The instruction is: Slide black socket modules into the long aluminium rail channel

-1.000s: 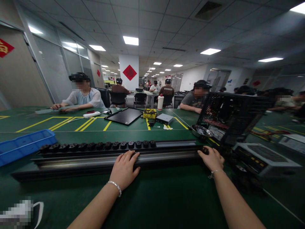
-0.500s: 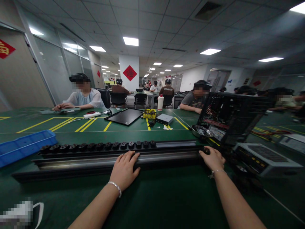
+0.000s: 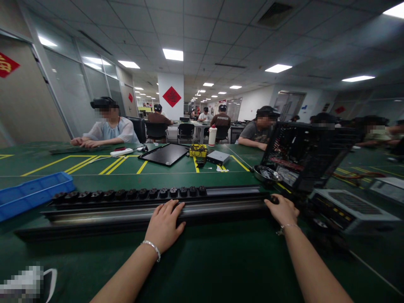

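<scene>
A long black power strip (image 3: 126, 204) with a row of several sockets lies across the green table (image 3: 221, 261) in front of me. My left hand (image 3: 164, 225) rests flat on its middle, fingers stretched out over the metal side. My right hand (image 3: 282, 210) sits at the strip's right end, fingers curled against the end; what they pinch there is hidden.
A blue plastic bin (image 3: 31, 191) stands at the left. An open black computer case (image 3: 307, 153) and a grey power supply unit (image 3: 350, 210) stand at the right, with a metal bowl (image 3: 265, 173) beside them. Several people sit at the far tables. A laptop (image 3: 166, 153) lies further back.
My hands and the power strip have hardly moved. The person at the far left has shifted their hands a little.
</scene>
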Demonstrator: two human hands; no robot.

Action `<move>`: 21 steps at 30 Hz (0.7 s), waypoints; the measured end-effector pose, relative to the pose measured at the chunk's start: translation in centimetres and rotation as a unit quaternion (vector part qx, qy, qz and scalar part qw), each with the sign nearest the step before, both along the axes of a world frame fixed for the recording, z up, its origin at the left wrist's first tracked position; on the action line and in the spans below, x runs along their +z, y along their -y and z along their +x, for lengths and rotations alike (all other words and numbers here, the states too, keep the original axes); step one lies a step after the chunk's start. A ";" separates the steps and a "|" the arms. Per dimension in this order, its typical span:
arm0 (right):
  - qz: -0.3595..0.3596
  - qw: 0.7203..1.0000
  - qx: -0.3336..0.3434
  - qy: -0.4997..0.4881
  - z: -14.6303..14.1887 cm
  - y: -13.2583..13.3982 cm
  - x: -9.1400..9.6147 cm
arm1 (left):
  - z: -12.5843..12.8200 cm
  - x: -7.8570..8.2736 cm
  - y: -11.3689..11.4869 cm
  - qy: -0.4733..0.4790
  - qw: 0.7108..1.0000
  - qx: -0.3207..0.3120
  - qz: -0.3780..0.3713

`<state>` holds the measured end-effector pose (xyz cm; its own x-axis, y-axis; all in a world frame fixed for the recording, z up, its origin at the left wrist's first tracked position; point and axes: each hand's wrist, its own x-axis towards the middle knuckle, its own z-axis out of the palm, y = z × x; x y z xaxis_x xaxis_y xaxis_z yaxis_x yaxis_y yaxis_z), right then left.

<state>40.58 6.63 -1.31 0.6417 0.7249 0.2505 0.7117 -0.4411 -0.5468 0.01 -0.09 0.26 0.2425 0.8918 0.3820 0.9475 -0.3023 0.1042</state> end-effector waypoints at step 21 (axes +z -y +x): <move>-0.024 0.999 -0.003 0.040 0.9 -0.2 0.1 | 0.0 0.0 0.1 -0.009 1.000 0.000 0.000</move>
